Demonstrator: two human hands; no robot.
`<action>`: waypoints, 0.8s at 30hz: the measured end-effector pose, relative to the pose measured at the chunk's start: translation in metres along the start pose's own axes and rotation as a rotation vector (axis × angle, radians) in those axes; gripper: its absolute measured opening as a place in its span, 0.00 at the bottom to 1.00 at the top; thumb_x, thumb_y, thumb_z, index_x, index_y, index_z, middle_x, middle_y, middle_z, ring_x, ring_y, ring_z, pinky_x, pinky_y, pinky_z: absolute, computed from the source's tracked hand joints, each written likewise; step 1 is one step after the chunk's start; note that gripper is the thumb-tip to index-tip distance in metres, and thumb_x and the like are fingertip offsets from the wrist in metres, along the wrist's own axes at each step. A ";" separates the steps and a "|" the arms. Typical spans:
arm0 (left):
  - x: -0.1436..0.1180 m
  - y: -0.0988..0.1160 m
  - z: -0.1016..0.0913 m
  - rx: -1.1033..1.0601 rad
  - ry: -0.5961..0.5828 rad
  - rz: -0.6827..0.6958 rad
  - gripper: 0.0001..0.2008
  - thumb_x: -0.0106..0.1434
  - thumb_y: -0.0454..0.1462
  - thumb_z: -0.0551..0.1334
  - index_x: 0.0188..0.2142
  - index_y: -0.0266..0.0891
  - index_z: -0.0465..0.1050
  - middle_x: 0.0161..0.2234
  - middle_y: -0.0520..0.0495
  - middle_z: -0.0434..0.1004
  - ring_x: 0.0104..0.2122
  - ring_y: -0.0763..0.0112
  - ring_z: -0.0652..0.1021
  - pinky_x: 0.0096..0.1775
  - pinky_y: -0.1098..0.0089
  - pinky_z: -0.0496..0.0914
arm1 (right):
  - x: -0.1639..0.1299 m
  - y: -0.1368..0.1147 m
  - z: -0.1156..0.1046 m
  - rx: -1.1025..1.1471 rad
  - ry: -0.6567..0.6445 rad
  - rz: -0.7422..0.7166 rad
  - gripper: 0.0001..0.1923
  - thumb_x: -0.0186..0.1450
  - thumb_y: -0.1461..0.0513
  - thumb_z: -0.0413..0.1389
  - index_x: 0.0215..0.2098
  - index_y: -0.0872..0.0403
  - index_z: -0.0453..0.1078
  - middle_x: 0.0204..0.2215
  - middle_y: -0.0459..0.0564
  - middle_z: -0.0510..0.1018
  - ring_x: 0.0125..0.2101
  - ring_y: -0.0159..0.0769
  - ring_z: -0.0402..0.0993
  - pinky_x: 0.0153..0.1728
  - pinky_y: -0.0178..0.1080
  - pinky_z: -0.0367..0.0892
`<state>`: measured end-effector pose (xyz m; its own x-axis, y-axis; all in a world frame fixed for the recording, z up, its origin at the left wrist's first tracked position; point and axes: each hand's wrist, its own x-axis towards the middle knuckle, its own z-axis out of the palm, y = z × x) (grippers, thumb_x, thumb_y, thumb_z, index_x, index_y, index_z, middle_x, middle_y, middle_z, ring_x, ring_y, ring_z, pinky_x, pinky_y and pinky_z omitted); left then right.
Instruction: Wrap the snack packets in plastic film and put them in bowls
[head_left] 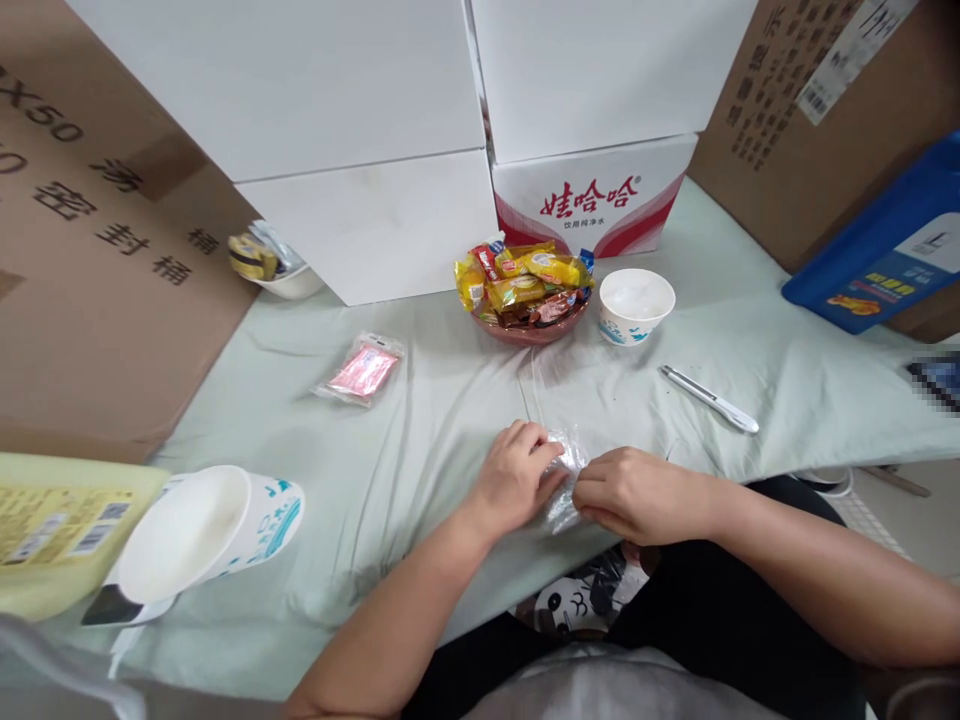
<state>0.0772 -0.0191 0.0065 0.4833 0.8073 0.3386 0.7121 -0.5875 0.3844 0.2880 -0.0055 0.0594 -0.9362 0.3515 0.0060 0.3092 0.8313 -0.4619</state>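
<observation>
In the head view, 2 bare hands work close to the near edge of a table covered by a pale green cloth (435,450). Between them, low over the cloth, is a crumpled clear plastic wrapper (571,455). The left hand (517,480) is curled, gripping the wrapper's left side between thumb and fingers. The right hand (628,492) is closed, its fingertips pinching the wrapper's right side; its thumb is mostly hidden.

Beyond the hands stands a reddish bowl (534,334) heaped with wrapped snacks (525,278). Just to its right is a white paper cup (636,328), and nearer the right hand lies a white knife (712,398). A pink packet (365,372) rests left of the bowl, well apart from it. At the near left, another paper cup (274,520) stands beside a yellow bottle (75,520). A blue bottle (885,240) is at the far right. Behind the bowl is a box with red lettering (592,205).
</observation>
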 end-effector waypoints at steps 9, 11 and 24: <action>-0.001 -0.006 0.003 -0.199 0.038 -0.029 0.28 0.60 0.25 0.52 0.59 0.41 0.58 0.43 0.44 0.74 0.43 0.64 0.74 0.47 0.59 0.72 | 0.009 0.027 0.008 0.094 0.304 0.211 0.12 0.71 0.60 0.46 0.43 0.54 0.70 0.34 0.51 0.79 0.32 0.34 0.74 0.33 0.35 0.63; -0.002 -0.008 0.006 -0.185 0.069 -0.053 0.30 0.60 0.24 0.51 0.61 0.41 0.54 0.44 0.43 0.73 0.44 0.64 0.74 0.47 0.59 0.72 | 0.015 0.033 0.015 0.060 0.354 0.305 0.13 0.71 0.60 0.46 0.43 0.54 0.70 0.36 0.52 0.80 0.33 0.36 0.75 0.34 0.36 0.63; 0.001 0.000 -0.002 -0.004 0.210 0.032 0.08 0.61 0.29 0.56 0.38 0.38 0.71 0.39 0.43 0.74 0.43 0.60 0.72 0.46 0.58 0.71 | 0.040 0.033 0.035 -0.245 0.216 0.568 0.15 0.72 0.59 0.43 0.43 0.56 0.70 0.35 0.54 0.78 0.31 0.37 0.74 0.29 0.36 0.57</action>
<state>0.0769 -0.0185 0.0086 0.3886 0.7593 0.5220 0.6960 -0.6131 0.3738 0.2549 0.0210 0.0131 -0.5693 0.8221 0.0106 0.7986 0.5560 -0.2306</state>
